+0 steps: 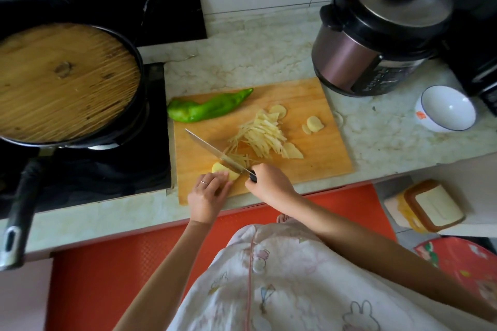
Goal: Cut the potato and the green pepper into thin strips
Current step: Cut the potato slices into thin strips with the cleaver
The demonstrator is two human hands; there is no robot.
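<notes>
Rabbit-print garment [282,277] fills the near foreground; both bare forearms reach from it to the cutting board [322,148].

Right hand [269,183] wraps the dark handle of the knife [215,152], fingers curled round it. Blade points away and to the left, low over the board. Left hand [208,196], ring on one finger, curls over the potato piece [224,169] at the near-left of the board, pinning it right beside the blade.

Beyond the blade: pile of potato strips [258,137] mid-board, and a few round slices [313,123] uncut toward the far right. Green pepper [207,109] lies whole at the far-left edge of the board, overhanging toward the stove.

Judgement: potato strip-cutting is in hand and well along; pepper not begun. To do it well, keep the piece flat, tuck the fingertips back so the knuckles guide the blade's side, and step the hand back evenly so new strips match the pile. As the piece shrinks, a nicked fingertip looks the main risk.

Hard to make out:
- How much potato sits under the left hand, and whether it is stacked slices or one lump.
- Whether the edge is into the potato or just beside it.
- Knife handle, mostly covered.
- Contents of the pan [70,83], hidden under a wooden lid.
- Pressure cooker [376,35], cut off at the top.
</notes>
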